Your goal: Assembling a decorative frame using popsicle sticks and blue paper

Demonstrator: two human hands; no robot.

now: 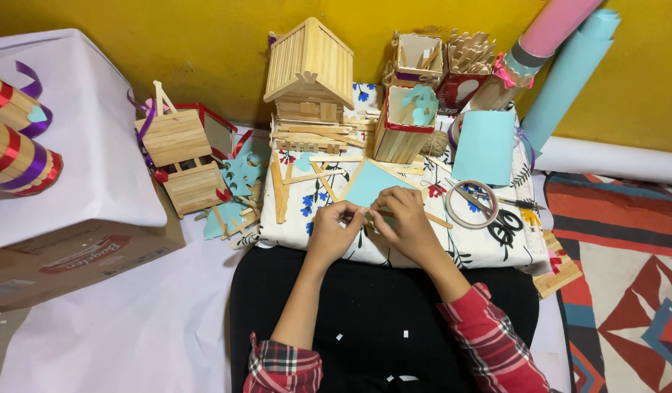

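A: What is shown at the centre?

B: The left hand [336, 227] and the right hand [407, 222] are seen brought together — fingertips pinched on a thin wooden stick [372, 212], held flat above the floral cloth [489, 247].

A: Where is the stick placed relative to the other items?

B: It is found just below the light-blue paper triangle [369, 185]. At twelve o'clock from the hands a stick-built house [310, 65] is set; at three o'clock a tape ring [471, 204] and black scissors [502, 222] are laid — the scissors crossing the ring. At nine o'clock a small stick hut [179, 156] is seen, beside a cardboard box [74, 255].
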